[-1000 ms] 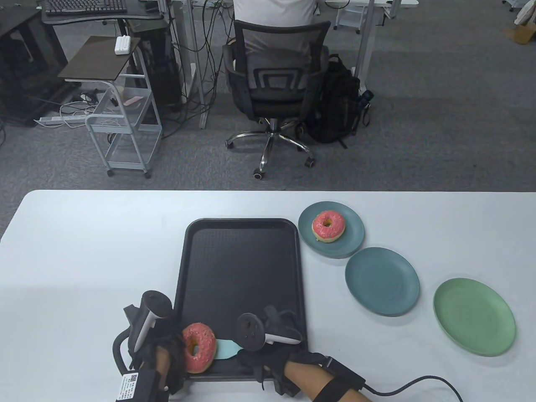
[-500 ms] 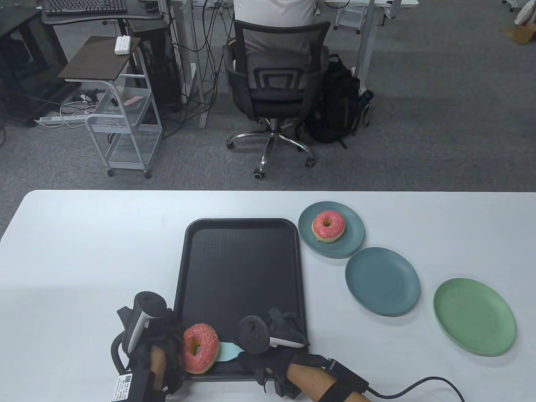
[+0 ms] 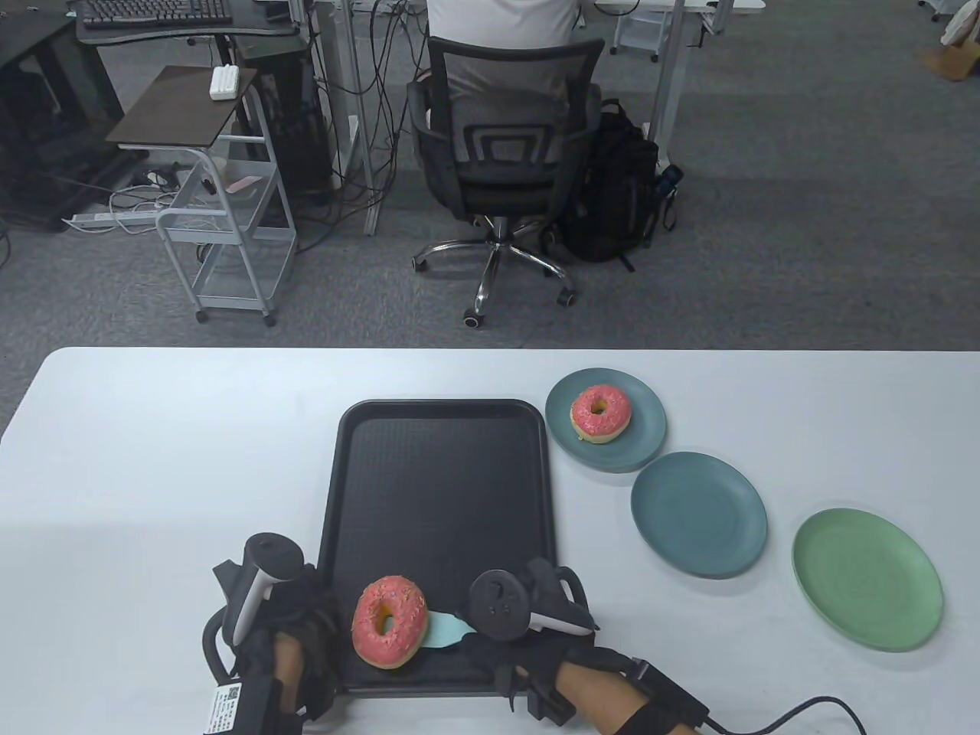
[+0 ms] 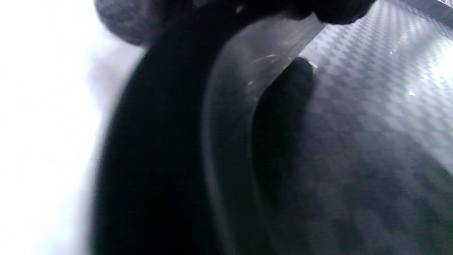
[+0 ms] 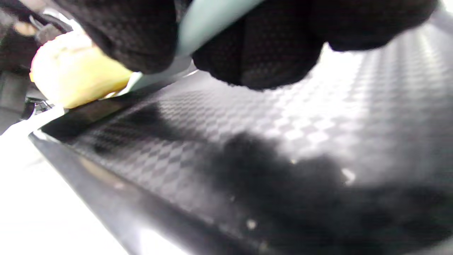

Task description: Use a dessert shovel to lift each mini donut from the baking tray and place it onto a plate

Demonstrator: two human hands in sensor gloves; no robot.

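Since a second ago the donut (image 3: 389, 622) has slid right off the left hand (image 3: 295, 639), whose fingers I cannot tell, onto the shovel (image 3: 446, 632) clamped in the right hand's (image 3: 511, 651) fingers over the near tray (image 3: 436, 490); next, a level carry to the empty plate (image 3: 698, 514).

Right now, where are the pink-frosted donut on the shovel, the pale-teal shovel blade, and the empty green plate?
Pink-frosted donut (image 3: 389, 620), table view, frosting.
Pale-teal shovel blade (image 3: 446, 630), table view, bare blade.
Empty green plate (image 3: 867, 578), table view, centre.

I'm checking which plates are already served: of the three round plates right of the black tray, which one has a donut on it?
The blue-grey plate farthest from the person, beside the tray's far corner, holds a pink-iced donut; the middle blue-grey plate and green plate are bare.
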